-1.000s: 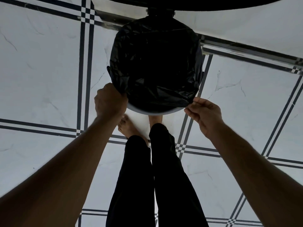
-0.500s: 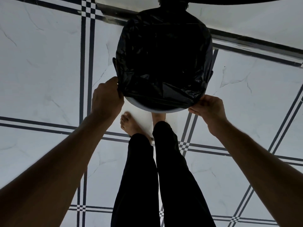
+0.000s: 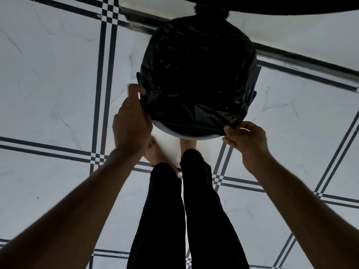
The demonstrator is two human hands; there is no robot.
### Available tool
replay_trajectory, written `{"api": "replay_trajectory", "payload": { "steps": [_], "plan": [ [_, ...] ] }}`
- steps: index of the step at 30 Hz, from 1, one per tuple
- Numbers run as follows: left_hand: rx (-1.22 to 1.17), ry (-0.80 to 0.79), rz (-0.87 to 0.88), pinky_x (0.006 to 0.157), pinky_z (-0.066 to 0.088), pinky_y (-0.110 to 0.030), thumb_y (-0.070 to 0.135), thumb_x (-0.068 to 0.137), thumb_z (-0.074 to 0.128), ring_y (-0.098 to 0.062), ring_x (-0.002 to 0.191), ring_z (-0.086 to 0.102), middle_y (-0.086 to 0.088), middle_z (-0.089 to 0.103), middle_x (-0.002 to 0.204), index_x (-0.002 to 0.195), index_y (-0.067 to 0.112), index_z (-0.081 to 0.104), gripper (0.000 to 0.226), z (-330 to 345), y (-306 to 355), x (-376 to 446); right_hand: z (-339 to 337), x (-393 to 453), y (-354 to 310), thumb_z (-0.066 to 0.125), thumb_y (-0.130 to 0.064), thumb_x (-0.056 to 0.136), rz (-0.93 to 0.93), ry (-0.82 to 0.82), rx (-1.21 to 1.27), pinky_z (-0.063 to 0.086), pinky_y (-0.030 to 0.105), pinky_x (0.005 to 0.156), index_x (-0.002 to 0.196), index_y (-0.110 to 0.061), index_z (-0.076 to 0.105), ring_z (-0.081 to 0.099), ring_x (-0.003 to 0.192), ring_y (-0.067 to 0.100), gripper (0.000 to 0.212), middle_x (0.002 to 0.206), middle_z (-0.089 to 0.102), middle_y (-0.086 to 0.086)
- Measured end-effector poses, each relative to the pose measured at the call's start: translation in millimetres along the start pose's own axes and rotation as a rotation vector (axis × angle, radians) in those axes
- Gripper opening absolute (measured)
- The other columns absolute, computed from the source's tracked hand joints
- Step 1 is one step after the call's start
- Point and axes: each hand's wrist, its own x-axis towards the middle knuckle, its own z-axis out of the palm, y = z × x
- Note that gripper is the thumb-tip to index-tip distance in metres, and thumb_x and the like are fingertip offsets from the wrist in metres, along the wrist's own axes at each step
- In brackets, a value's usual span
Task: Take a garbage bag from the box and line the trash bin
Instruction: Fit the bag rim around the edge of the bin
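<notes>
A black garbage bag is spread over the mouth of a round white trash bin, whose rim shows only as a pale arc at the near side. My left hand is at the bin's left edge, fingers curled on the bag's folded edge and blurred by motion. My right hand pinches the bag's edge at the near right of the rim. The bag's inside is dark and nothing shows in it. The box is not in view.
White marble-look floor tiles with dark striped borders surround the bin. My bare feet and black trouser legs stand just in front of it. A dark round object overhangs the top edge, with a grey wall base behind.
My left hand has shifted up along the bin's left side, still on the bag's edge. My right hand has gone on gripping the edge at the near right rim.
</notes>
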Motion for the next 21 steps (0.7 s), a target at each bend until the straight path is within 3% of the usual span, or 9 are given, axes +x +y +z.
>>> {"api": "replay_trajectory", "payload": {
  "steps": [2, 5, 8, 11, 15, 18, 21],
  "plan": [
    [-0.052, 0.011, -0.061, 0.073, 0.052, -0.038, 0.000, 0.087, 0.050, -0.023, 0.089, 0.067, 0.003, 0.070, 0.101, 0.106, 0.024, 0.060, 0.032, 2.1, 4.5, -1.4, 4.1, -0.7, -1.8, 0.077, -0.005, 0.083, 0.004, 0.058, -0.021, 0.063, 0.029, 0.075, 0.107, 0.004, 0.059, 0.073, 0.083, 0.022, 0.031, 0.095, 0.068, 0.020],
    [-0.190, 0.030, -0.196, 0.082, 0.055, -0.040, 0.018, 0.087, 0.054, -0.014, 0.091, 0.068, 0.011, 0.072, 0.101, 0.099, 0.028, 0.068, 0.021, 2.5, 13.1, -4.4, 5.7, -3.6, -5.1, 0.081, -0.013, 0.081, 0.094, 0.134, 0.004, 0.057, 0.016, 0.058, 0.112, -0.007, 0.057, 0.075, 0.082, 0.022, 0.040, 0.115, 0.067, 0.019],
    [-0.275, 0.039, -0.300, 0.086, 0.052, -0.034, 0.037, 0.085, 0.063, -0.009, 0.089, 0.065, 0.014, 0.070, 0.094, 0.099, 0.024, 0.070, 0.020, 1.0, 22.8, -7.2, 4.2, -6.7, -7.9, 0.081, -0.023, 0.081, 0.217, 0.075, -0.028, 0.060, 0.022, 0.060, 0.108, 0.003, 0.063, 0.075, 0.070, 0.021, 0.041, 0.092, 0.073, 0.016],
    [-0.340, 0.059, -0.442, 0.089, 0.054, -0.041, 0.047, 0.079, 0.072, -0.019, 0.091, 0.069, 0.012, 0.069, 0.093, 0.098, 0.023, 0.066, 0.032, 6.5, 25.5, -6.6, 2.1, -7.3, -12.4, 0.079, -0.023, 0.082, 0.273, 0.017, -0.035, 0.062, 0.026, 0.062, 0.097, 0.007, 0.067, 0.074, 0.062, 0.018, 0.036, 0.080, 0.072, 0.014],
    [-0.454, 0.034, -0.645, 0.084, 0.058, -0.049, 0.025, 0.073, 0.082, -0.031, 0.090, 0.071, 0.015, 0.064, 0.084, 0.097, 0.025, 0.052, 0.038, 15.6, 24.6, -4.8, 0.3, -7.4, -16.1, 0.077, -0.017, 0.085, 0.171, -0.001, -0.163, 0.061, 0.025, 0.055, 0.093, 0.009, 0.066, 0.071, 0.058, 0.019, 0.030, 0.079, 0.071, 0.017],
    [-0.557, 0.014, -0.774, 0.080, 0.061, -0.045, 0.019, 0.072, 0.086, -0.025, 0.079, 0.074, 0.004, 0.072, 0.085, 0.095, 0.017, 0.060, 0.035, 18.4, 16.2, -10.8, -1.8, -8.1, -13.8, 0.076, -0.017, 0.086, 0.077, 0.000, -0.317, 0.064, 0.033, 0.062, 0.082, -0.001, 0.063, 0.067, 0.057, 0.020, 0.021, 0.078, 0.071, 0.018],
    [-0.589, -0.036, -0.851, 0.076, 0.063, -0.039, 0.025, 0.080, 0.082, -0.012, 0.057, 0.072, -0.004, 0.075, 0.074, 0.076, 0.011, 0.071, 0.018, 20.6, 16.4, -28.0, -5.1, -7.0, -15.3, 0.075, -0.016, 0.087, 0.059, -0.035, -0.355, 0.063, 0.030, 0.060, 0.078, -0.004, 0.061, 0.066, 0.059, 0.020, 0.020, 0.076, 0.071, 0.015]
  ]
}}
